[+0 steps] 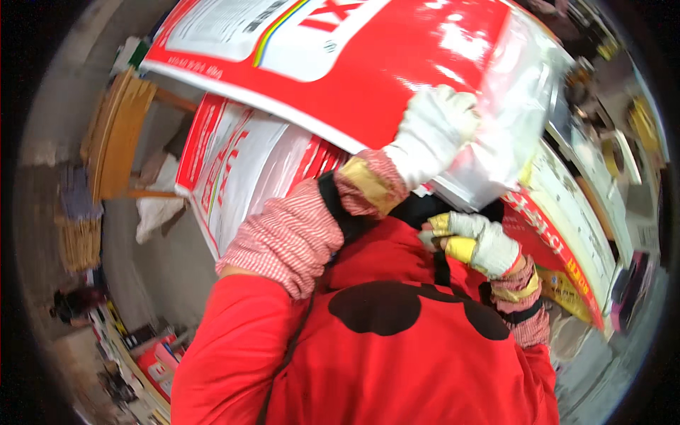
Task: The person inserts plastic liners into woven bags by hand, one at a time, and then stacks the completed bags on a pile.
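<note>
The left hand (432, 131), in a white work glove, reaches up and across the body. It grips the pale, clear plastic end of a large red and white sack (368, 64), with the fingers pressed into the loose plastic. The sack is high in the picture, above the chest and close to the camera. I think the hand takes it at this end because the slack plastic gives more hold than the smooth, full red side. The raised arm in its striped sleeve (290, 237) seems to carry or steady part of the weight.

The right hand (482, 244), in a white glove with yellow fingertips, is lower, just before the chest and under the end of the sack. Its fingers are curled closed beside a black strap (440, 269) on the red garment (397, 354). I cannot tell whether it holds anything.

Behind the left arm lies a second red and white sack (234, 163), and at the right is a stack of printed sacks (574, 212) very near the right elbow, so there is little room on that side. At the left, on the grey floor (152, 269), stands a wooden chair (117, 134) with a white cloth (159, 205) beside it. Coloured boxes (156, 365) are at the lower left. The lifted sack hides most of what is ahead.
</note>
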